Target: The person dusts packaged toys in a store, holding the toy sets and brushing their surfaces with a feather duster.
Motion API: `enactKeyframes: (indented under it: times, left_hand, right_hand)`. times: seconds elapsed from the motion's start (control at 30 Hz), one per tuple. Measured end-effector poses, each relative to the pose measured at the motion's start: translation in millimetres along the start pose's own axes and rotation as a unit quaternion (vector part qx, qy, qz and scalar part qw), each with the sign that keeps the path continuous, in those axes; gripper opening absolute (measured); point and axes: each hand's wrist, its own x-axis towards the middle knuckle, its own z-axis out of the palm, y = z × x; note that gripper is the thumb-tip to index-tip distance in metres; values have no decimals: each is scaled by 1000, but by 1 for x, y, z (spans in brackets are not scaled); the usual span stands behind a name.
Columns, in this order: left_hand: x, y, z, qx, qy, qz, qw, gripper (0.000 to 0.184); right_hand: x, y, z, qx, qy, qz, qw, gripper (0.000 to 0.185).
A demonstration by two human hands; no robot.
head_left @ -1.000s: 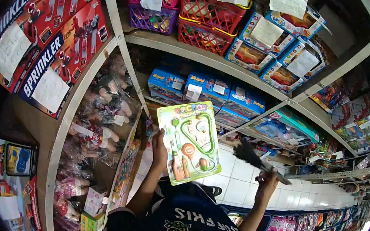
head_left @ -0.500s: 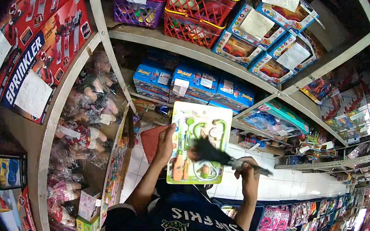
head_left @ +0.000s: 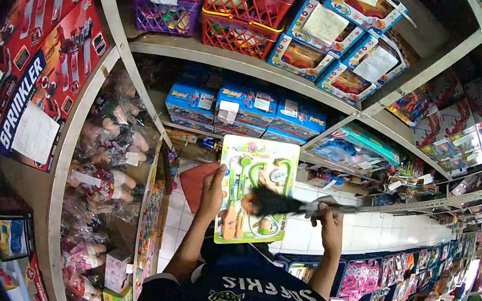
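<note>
My left hand (head_left: pixel 214 194) grips the left edge of a flat toy doctor set (head_left: pixel 238 178) on a green and white card. Green and orange toy pieces show on its front. My right hand (head_left: pixel 326 215) is closed round the handle of a dark feathery duster (head_left: pixel 280 201), which is blurred by motion. The duster's dark head lies across the lower middle of the card and hides some pieces; whether it touches the card I cannot tell.
Blue boxes (head_left: pixel 244 107) stand on the shelf beyond the card. Red baskets (head_left: pixel 242 15) and boxed toys (head_left: pixel 348 82) fill the shelf above. Bagged dolls (head_left: pixel 116 184) and red sprinkler boxes (head_left: pixel 42 78) are at left. White tiled floor (head_left: pixel 308 235) shows below.
The duster has swung left from beside the card to in front of it. The card has shifted slightly right. The shelves have moved left and up in view.
</note>
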Motion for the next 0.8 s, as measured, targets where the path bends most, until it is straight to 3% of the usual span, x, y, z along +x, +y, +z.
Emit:
enactKeyframes:
  times: [0.03, 0.07, 0.17, 0.27, 0.33, 0.37, 0.43, 0.47, 0.53, 0.63, 0.67, 0.73, 0.77, 0.8]
  left_hand:
    - [1, -2, -3, 1, 4, -3, 1000, 37]
    - [1, -2, -6, 3, 8, -7, 1000, 37]
    - [-5, 11, -12, 57, 7, -140, 989, 76]
    - [-5, 13, -14, 31, -8, -136, 990, 72]
    - [-5, 3, -15, -3, 65, -72, 995, 52]
    - [-7, 9, -17, 34, 76, -90, 992, 53]
    - [-6, 11, -25, 6, 40, -116, 992, 54]
    - [4, -11, -34, -27, 52, -108, 992, 55]
    - [-4, 6, -32, 9, 77, -87, 993, 56]
    - [11, -20, -50, -4, 63, -61, 996, 57]
    - [3, -8, -44, 3, 99, -47, 994, 58]
    - [-6, 15, -39, -11, 75, -15, 997, 55]
    - [-16, 34, -27, 19, 145, -24, 989, 51]
    - [-12, 29, -31, 0, 124, -18, 992, 50]
  right_hand:
    - [-1, 6, -6, -55, -14, 19, 998, 21]
    - [-1, -10, 7, 8, 13, -29, 999, 23]
    - [2, -24, 24, 110, 128, -34, 985, 22]
    - [0, -22, 5, -29, -13, 28, 999, 25]
    - [-4, -27, 20, -14, 92, 19, 995, 31]
    - [-3, -31, 29, 45, 153, -27, 987, 37]
    - [1, -28, 25, 43, 121, -29, 991, 40]
    - [2, -25, 17, 23, 47, -16, 999, 39]
    - [4, -31, 21, -44, 7, 24, 999, 39]
    - [12, -19, 32, 88, 120, -40, 988, 38]
    - [15, -14, 29, 91, 92, -23, 991, 39]
    - [24, -10, 21, 27, -28, -9, 999, 42]
    - [23, -32, 26, -33, -56, -11, 998, 43]
    - [24, -34, 35, 4, -11, -21, 1000, 42]
